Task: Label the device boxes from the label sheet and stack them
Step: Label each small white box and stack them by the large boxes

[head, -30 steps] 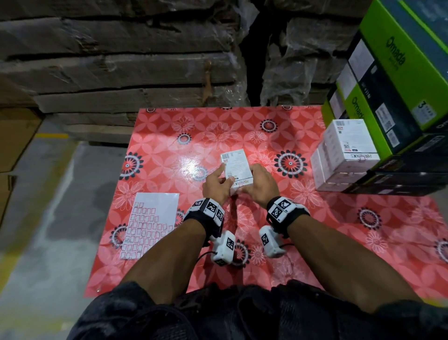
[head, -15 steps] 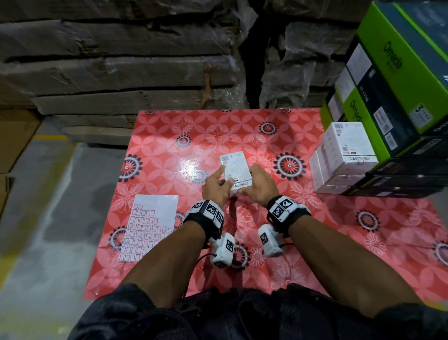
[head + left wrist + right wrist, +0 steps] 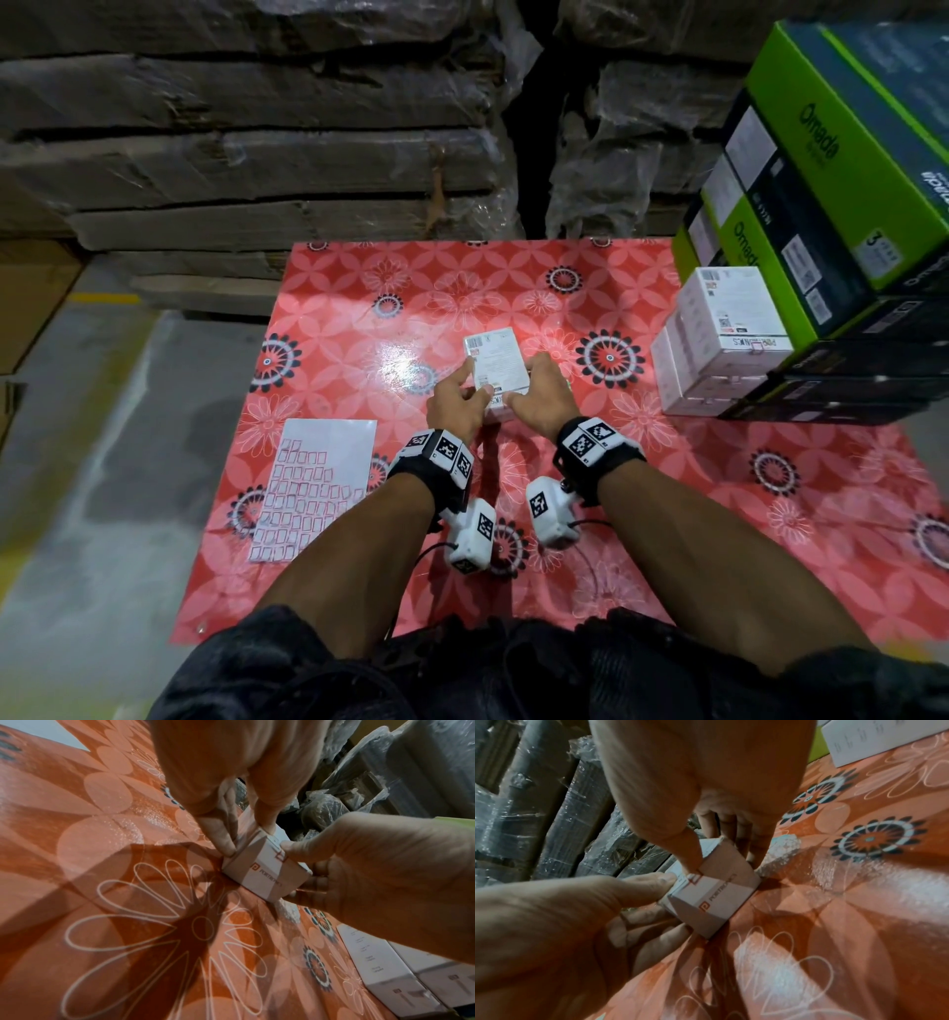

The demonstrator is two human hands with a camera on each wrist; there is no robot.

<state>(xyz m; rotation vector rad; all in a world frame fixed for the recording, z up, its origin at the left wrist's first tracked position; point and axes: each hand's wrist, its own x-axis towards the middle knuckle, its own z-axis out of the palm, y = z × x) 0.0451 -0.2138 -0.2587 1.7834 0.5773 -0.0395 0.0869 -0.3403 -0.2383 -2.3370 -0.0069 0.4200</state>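
Observation:
A small white device box [image 3: 495, 360] stands on the red floral table cover [image 3: 359, 318], held from both sides. My left hand [image 3: 464, 393] grips its left side, fingers curled round it [image 3: 218, 833]. My right hand [image 3: 518, 393] grips the right side. Both thumbs lie on the near top edge, where a small red-outlined label [image 3: 693, 878] sits at the box corner [image 3: 280, 855]. The box's front face shows a printed logo [image 3: 262, 874]. The white label sheet [image 3: 318, 478], with several rows of red-outlined labels, lies flat to the left of my left forearm.
A stack of white device boxes [image 3: 719, 349] stands at the table's right edge against big green-and-black cartons [image 3: 821, 205]. Wrapped cardboard bundles [image 3: 282, 154] form a wall behind the table. Bare concrete floor [image 3: 102, 462] lies to the left.
Both hands keep their hold on the box in the same spot. Only the view has shifted slightly.

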